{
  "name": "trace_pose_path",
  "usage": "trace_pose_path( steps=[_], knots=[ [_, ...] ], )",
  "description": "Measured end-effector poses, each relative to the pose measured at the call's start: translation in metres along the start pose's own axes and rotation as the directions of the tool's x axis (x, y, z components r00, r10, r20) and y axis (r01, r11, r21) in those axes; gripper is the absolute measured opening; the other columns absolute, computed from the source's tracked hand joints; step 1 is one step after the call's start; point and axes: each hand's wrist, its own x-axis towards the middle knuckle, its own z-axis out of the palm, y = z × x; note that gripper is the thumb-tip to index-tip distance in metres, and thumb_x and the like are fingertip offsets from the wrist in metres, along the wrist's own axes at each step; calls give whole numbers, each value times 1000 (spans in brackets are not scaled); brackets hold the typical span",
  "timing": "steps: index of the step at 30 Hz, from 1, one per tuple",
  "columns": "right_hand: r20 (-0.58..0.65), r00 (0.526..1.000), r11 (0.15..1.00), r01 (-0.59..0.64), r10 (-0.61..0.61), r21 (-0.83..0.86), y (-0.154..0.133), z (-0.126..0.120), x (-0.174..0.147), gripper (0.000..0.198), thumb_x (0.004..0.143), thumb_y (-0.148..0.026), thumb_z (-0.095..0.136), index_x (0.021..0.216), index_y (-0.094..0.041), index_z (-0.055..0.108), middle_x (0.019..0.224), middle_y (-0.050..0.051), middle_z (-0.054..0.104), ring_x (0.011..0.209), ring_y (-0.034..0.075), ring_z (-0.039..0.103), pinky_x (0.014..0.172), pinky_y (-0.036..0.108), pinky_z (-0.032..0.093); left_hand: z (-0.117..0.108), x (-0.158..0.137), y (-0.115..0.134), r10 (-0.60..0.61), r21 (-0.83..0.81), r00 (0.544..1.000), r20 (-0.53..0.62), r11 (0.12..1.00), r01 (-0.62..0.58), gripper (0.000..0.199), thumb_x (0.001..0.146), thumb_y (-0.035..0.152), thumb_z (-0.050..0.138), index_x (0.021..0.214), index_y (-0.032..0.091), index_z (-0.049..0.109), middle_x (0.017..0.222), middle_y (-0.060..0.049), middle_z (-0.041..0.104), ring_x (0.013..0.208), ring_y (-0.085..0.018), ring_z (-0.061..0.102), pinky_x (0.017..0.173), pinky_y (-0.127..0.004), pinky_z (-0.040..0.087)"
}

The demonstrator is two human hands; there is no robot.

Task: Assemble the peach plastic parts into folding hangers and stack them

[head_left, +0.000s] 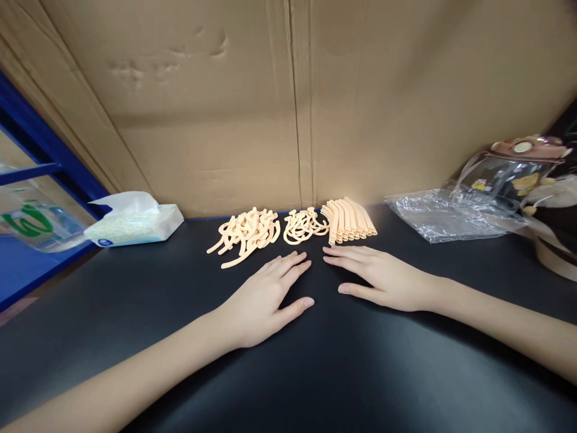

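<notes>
Palm down on the black table, my left hand (265, 297) has its fingers stretched and its thumb apart, holding nothing. My right hand (378, 276) also lies flat with fingers extended, its fingertips close to a neat stack of curved peach-coloured tubes (349, 219). In front of my left hand is a loose heap of curved peach strips (252, 231). Between the heap and the stack sits a smaller pile of peach ring-like or hooked pieces (304, 225). What these plastic-looking pieces are I cannot tell.
A tissue pack (139, 225) stands at the left, beside a clear bottle (40, 222) and a blue metal frame (67, 174). At the right lie a clear plastic bag (442, 216) and a transparent strapped bottle (500, 180). Brown cardboard (216, 108) walls off the back.
</notes>
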Motion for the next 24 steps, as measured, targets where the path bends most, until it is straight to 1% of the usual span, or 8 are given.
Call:
trace_pose_path(
  steps=[6, 11, 15, 17, 19, 20, 22, 24],
  knots=[
    [16, 1000, 1000, -4, 4, -11, -1, -1, 0, 61, 95, -53, 40, 141, -13, 47, 150, 12, 39, 138, 28, 37, 114, 47, 32, 1, 1, 0, -1, 15, 1000, -2, 1000, 1, 63, 97, 55, 35, 148, 18, 34, 156, -10, 28, 144, -27, 26, 117, -50, 25],
    [-7, 1000, 1000, 1, -1, 4, 1, -1, -1, 59, 95, -52, 43, 140, -15, 48, 149, 12, 41, 138, 28, 38, 114, 47, 32, 1, 1, 0, 15, -3, 1000, -22, 1000, -15, 61, 96, 53, 38, 146, 19, 36, 155, -11, 32, 143, -28, 28, 116, -50, 26],
    [0, 1000, 998, 27, -27, -55, -1, 1, -2, 59, 96, -50, 40, 140, -12, 48, 149, 14, 41, 137, 28, 39, 112, 48, 34, 1, 1, 0, 25, 3, 999, -24, 1000, -25, 60, 97, 53, 37, 146, 18, 36, 155, -11, 32, 143, -28, 28, 116, -50, 26],
    [-22, 998, 994, 56, -59, -96, -4, 0, -2, 55, 96, -48, 41, 138, -13, 50, 146, 14, 46, 134, 28, 44, 110, 47, 37, 1, 1, 0, 22, 2, 1000, -21, 1000, -22, 60, 97, 53, 37, 146, 18, 36, 155, -11, 31, 143, -28, 28, 116, -50, 26],
    [-71, 995, 991, 67, -75, -116, -7, -5, 0, 49, 96, -45, 42, 133, -16, 55, 137, 12, 57, 124, 27, 54, 104, 45, 43, 0, 0, 0, 21, -9, 999, -24, 1000, -22, 60, 97, 53, 37, 146, 19, 37, 155, -12, 31, 143, -29, 29, 115, -51, 27],
    [-116, 991, 992, 48, -62, -118, -6, -9, 2, 45, 96, -44, 42, 129, -18, 59, 130, 11, 63, 117, 26, 59, 100, 43, 47, 0, 0, 0, 21, -15, 999, -27, 1000, -21, 60, 97, 53, 37, 145, 19, 37, 155, -12, 31, 143, -29, 29, 115, -52, 27],
    [-237, 971, 992, -59, 32, -109, 1, -22, 7, 39, 97, -42, 40, 117, -20, 66, 115, 8, 71, 104, 24, 66, 92, 40, 51, 0, -1, 0, 16, -15, 1000, -24, 1000, -17, 60, 97, 53, 37, 145, 18, 37, 155, -12, 31, 143, -29, 28, 116, -51, 26],
    [-374, 906, 966, -246, 199, -81, 18, -37, 15, 38, 97, -41, 39, 107, -20, 68, 106, 7, 72, 94, 24, 67, 83, 38, 52, 0, -1, 0, 11, -8, 1000, -17, 1000, -11, 61, 97, 54, 36, 146, 18, 36, 155, -11, 30, 143, -28, 27, 117, -50, 25]
  ],
)
